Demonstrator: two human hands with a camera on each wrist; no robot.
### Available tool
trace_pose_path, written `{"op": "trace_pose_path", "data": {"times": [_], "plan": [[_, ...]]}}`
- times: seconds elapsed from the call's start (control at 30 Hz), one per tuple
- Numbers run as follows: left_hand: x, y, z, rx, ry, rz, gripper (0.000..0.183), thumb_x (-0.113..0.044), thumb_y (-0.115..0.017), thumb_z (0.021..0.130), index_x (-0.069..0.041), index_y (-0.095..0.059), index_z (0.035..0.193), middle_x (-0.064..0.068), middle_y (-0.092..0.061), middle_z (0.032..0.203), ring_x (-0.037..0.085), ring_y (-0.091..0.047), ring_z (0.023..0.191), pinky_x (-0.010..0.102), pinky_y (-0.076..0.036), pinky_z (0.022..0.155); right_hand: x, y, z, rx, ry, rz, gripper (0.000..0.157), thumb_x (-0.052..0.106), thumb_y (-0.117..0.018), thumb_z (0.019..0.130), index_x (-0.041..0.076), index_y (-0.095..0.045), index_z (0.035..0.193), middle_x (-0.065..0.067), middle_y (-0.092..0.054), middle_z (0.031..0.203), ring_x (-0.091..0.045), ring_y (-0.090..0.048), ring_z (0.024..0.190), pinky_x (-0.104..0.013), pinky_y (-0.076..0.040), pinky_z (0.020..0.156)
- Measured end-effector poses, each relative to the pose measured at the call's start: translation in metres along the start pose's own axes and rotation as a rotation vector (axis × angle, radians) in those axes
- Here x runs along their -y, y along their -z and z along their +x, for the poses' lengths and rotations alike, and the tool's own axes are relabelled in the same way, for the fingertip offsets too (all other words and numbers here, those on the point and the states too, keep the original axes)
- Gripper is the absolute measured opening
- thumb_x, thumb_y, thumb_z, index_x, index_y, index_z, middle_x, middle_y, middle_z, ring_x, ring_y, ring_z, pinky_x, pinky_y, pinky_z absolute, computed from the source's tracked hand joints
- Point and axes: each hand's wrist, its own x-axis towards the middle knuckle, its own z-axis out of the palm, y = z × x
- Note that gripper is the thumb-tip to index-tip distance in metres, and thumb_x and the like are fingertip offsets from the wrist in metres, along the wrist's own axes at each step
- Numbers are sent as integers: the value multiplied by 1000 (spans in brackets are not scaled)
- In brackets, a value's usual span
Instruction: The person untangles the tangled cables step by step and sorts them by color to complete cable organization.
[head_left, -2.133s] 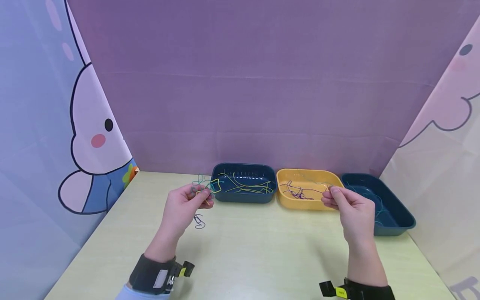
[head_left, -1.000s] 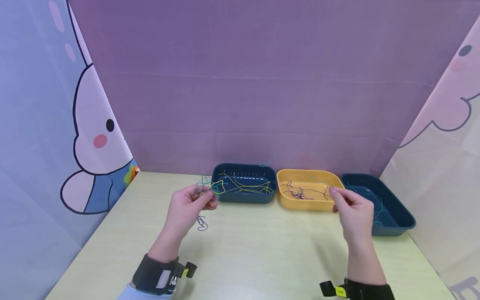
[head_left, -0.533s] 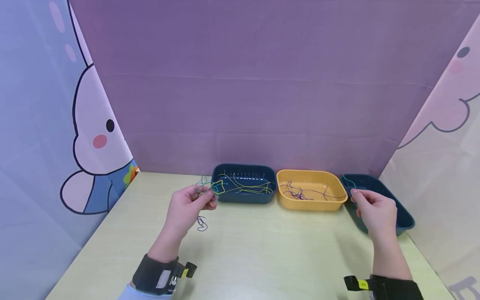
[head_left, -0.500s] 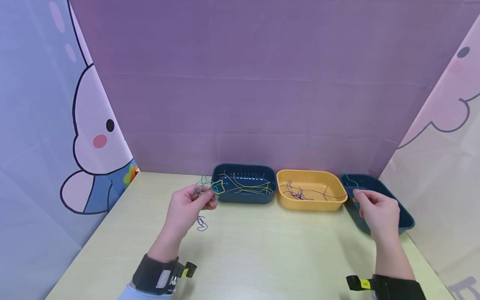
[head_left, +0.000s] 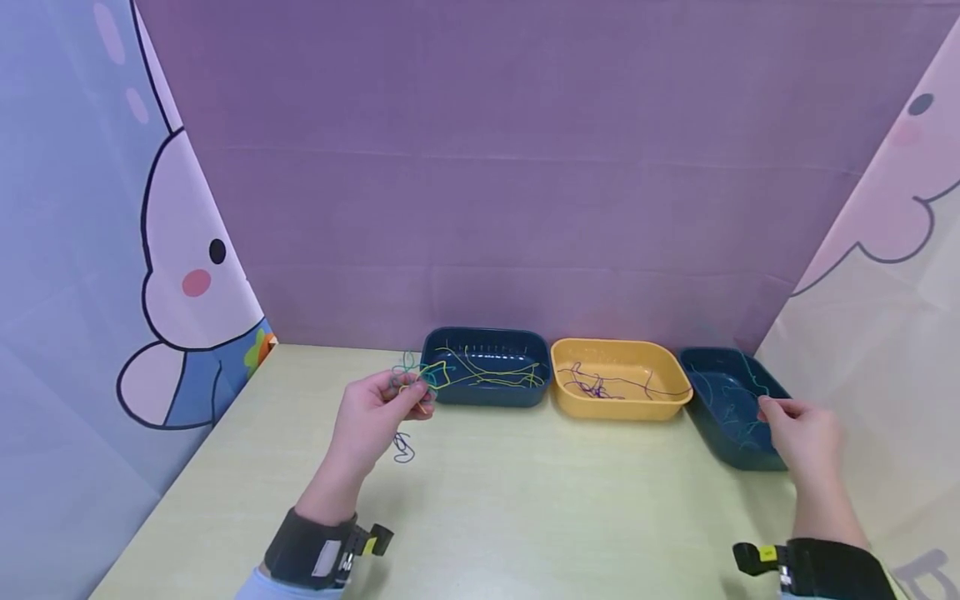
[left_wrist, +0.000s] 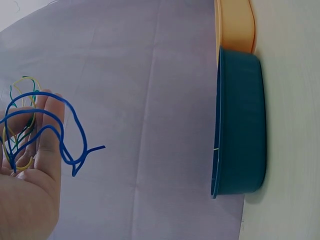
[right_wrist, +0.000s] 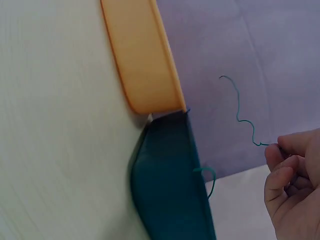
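Observation:
My left hand (head_left: 371, 421) pinches a tangle of thin coloured wires between thumb and fingers, raised over the table's left half. In the left wrist view, blue wire (left_wrist: 35, 93) loops out in front of the fingers, with yellow and green strands behind it. My right hand (head_left: 810, 437) pinches one green wire (right_wrist: 238, 100) by its end, at the right-hand dark blue bin (head_left: 738, 458). The wire's free, wavy length stands up from the fingertips. More green wires (head_left: 731, 410) lie in that bin, and one curls over its rim in the right wrist view.
Left of that bin stands a yellow bin (head_left: 622, 412) holding purple wires (head_left: 596, 390). Beside it, another dark blue bin (head_left: 491, 398) holds yellow wires (head_left: 510, 372). A purple cloth (head_left: 525, 208) rises behind the table (head_left: 525, 500).
My right hand has moved right, from the yellow bin to the right-hand dark blue bin, carrying the green wire. The left hand has stayed nearly still with its tangle.

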Motion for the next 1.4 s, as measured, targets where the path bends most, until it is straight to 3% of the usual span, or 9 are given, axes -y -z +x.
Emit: {"op": "trace_pose_path", "data": {"times": [0.23,0.47,0.63,0.93,1.13,1.27,1.4], "plan": [[1,0,1,4,7,1,23,-13,-64,85,5,-61,99,27,-65,90,30,-64,76,37,-56,72,-19,6,5,36,-72,-80,62,53,-42,91,-3,-61,108,-29,-56,113,-38,-46,96,-44,-45,69],[-1,1,0,-9,12,14,24,-18,-66,84,1,-62,98,27,-65,89,28,-65,76,35,-56,72,-22,8,7,36,-80,-118,60,52,-43,91,-3,-62,104,-29,-57,111,-40,-47,96,-46,-46,68],[1,1,-1,0,-2,11,26,-22,-67,84,0,-62,97,29,-64,90,30,-65,76,36,-56,72,-20,9,7,46,-104,-106,60,52,-44,91,-3,-62,106,-29,-57,112,-41,-46,98,-46,-46,69],[4,2,0,4,-15,13,28,-24,-67,83,-1,-62,98,21,-67,87,29,-65,76,36,-56,72,-18,9,6,47,-134,-79,63,54,-44,90,-3,-58,112,-28,-55,116,-42,-44,104,-52,-45,78],[4,1,1,10,-19,11,28,-24,-67,84,-1,-62,98,19,-67,85,29,-65,76,37,-55,72,-13,8,5,46,-114,-46,71,62,-43,86,-2,-57,116,-28,-52,121,-43,-43,108,-55,-44,83],[4,1,1,19,-17,7,28,-23,-66,84,0,-62,98,20,-67,86,29,-65,77,37,-55,73,-6,7,4,25,-68,-22,71,64,-44,84,3,-58,117,-24,-58,113,-35,-52,97,-44,-50,74],[3,0,1,20,-11,5,28,-23,-67,84,1,-61,99,21,-66,87,30,-65,77,37,-55,72,8,5,2,4,-23,52,69,63,-49,82,6,-57,120,-4,-64,93,-19,-62,74,-25,-53,60]]}}
